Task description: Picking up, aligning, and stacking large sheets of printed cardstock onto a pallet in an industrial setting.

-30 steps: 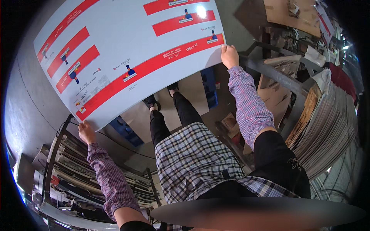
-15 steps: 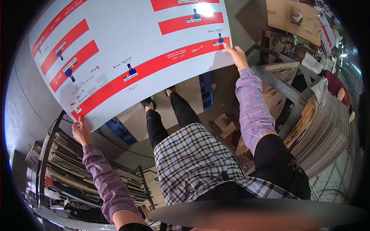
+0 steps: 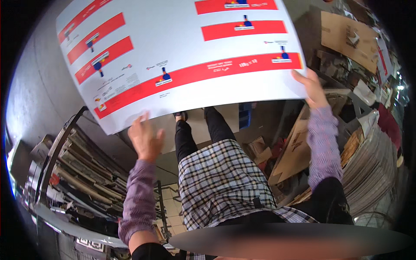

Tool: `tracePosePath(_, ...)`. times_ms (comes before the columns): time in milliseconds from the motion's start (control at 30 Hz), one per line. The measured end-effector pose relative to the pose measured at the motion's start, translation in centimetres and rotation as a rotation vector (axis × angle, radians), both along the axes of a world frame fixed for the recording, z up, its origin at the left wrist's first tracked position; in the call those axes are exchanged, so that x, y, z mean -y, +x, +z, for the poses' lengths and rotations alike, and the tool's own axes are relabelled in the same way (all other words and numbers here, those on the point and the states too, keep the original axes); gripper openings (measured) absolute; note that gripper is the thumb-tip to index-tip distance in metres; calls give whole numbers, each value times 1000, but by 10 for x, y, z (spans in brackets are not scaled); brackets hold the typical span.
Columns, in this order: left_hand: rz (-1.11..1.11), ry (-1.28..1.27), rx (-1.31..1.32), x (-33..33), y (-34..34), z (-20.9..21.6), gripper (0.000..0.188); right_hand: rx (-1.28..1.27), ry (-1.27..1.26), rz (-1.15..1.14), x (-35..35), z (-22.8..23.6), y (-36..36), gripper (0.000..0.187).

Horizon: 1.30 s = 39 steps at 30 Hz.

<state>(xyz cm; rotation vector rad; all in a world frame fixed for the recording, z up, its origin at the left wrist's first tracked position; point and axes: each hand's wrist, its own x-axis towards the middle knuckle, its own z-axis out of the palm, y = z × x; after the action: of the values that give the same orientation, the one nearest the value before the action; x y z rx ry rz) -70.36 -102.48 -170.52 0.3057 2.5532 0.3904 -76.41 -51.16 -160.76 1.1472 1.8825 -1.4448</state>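
A large white printed sheet [image 3: 173,47] with red bands and small blue figures spans the upper part of the view, its near edge towards me. My right hand [image 3: 313,88] grips its near right corner, thumb on the printed face and the other fingers mostly hidden beneath. My left hand [image 3: 147,138] is at the near edge, right of the sheet's left corner. Its fingers are apart, with the fingertips overlapping the edge; whether they touch it I cannot tell.
On the left, a metal-framed rack [image 3: 65,147] holds several flat boards. Stacked cardboard sheets [image 3: 372,160] stand at the right, behind a brown cardboard piece [image 3: 290,151]. Another cardboard panel [image 3: 346,37] lies at the far right. A blue plastic pallet [image 3: 245,115] shows below the sheet.
The sheet has shifted right, with my right hand moving right and nearer while still holding its corner. My left hand has let go of the left corner and moved right along the edge.
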Motion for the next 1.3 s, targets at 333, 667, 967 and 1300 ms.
tracePosePath(333, -574, -90, -445, -23, -83, 17, 45, -297, 1212, 1153, -23, 20, 1, 51)
tracePosePath(667, -1024, -305, -234, -36, -126, 108, 31, -714, 726, 1251, 115, -23, 6, 70)
tracePosePath(967, -385, 49, 34, -12, -143, 160, 38, -90, -368, 1311, 87, 31, -105, 52)
tracePosePath(1300, 242, -65, -458, 21, -154, -30, 82, -718, 1048, 1061, 124, -89, -56, 56)
